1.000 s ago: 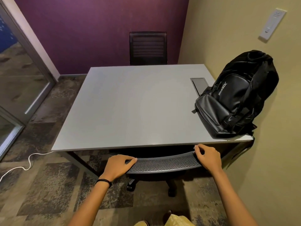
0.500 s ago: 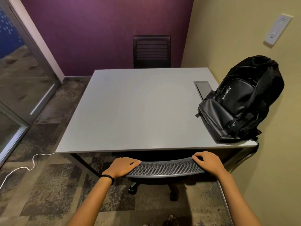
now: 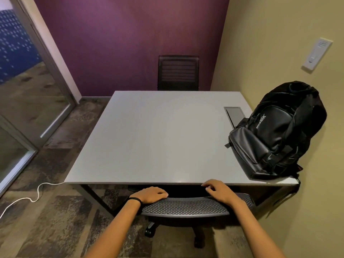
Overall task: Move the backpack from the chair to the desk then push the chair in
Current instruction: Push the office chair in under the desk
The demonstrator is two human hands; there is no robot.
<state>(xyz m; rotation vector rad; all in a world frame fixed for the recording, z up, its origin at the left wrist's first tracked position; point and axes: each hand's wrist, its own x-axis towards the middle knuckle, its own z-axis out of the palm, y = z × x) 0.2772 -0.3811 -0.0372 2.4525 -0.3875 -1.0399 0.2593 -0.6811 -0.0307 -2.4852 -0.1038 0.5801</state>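
Two hands are laid on the top rail of one mesh-backed chair [image 3: 186, 206], whose seat is tucked beneath the near edge of the bench [image 3: 158, 138]. The left hand [image 3: 151, 195] is curled loosely over the left end of the rail, with the fingers bent down on its far side, and one dark band [image 3: 135, 200] is worn at its wrist. The right hand [image 3: 218, 190] is set palm-down on the rail toward its right end, with the fingers half bent and reaching to the bench's near edge; whether the rail is truly gripped by it cannot be told. Two of the chair's castors are seen on the carpet [image 3: 55, 220] below.

One black backpack [image 3: 279, 131] is stood on the bench at its near right corner, leaned against the yellow wall [image 3: 279, 43], with its front pocket turned toward the bench's middle. One recessed panel [image 3: 233, 114] is set into the bench along the right edge, just beyond the backpack. One second chair [image 3: 178, 72] is placed at the far edge. One white cable [image 3: 28, 196] is trailed across the carpet off the near left corner, and one wall plate [image 3: 317, 54] is mounted above the backpack.
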